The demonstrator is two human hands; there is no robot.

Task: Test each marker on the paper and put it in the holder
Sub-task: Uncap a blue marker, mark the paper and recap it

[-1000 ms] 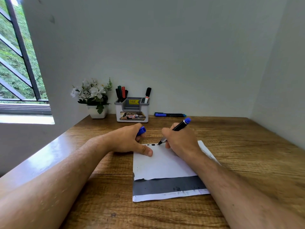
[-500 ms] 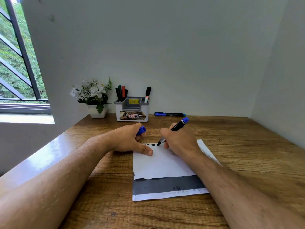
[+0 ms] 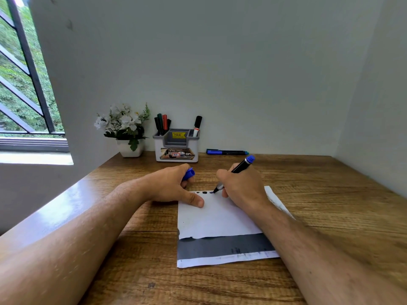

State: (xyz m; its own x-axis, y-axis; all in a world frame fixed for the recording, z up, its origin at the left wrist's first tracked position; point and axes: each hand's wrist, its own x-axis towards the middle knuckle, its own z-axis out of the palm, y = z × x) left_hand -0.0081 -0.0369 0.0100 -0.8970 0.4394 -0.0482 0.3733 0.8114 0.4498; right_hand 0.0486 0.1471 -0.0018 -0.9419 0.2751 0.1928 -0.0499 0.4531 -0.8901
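A: Right hand?
B: Clamped on blue-ended black marker, tilted, tip touching white paper by a row of dark test marks near the far edge.

A: Left hand?
B: Curled around blue cap; thumb pressed on the paper's far left corner.

A: Paper?
B: Flat on wooden desk, grey band along the near side.

A: Holder?
B: Against the wall, upright. Green, red and dark markers in the left slot, one black marker in the right.

A: Loose items?
B: Blue marker lying right of the holder. White flower pot left of it.
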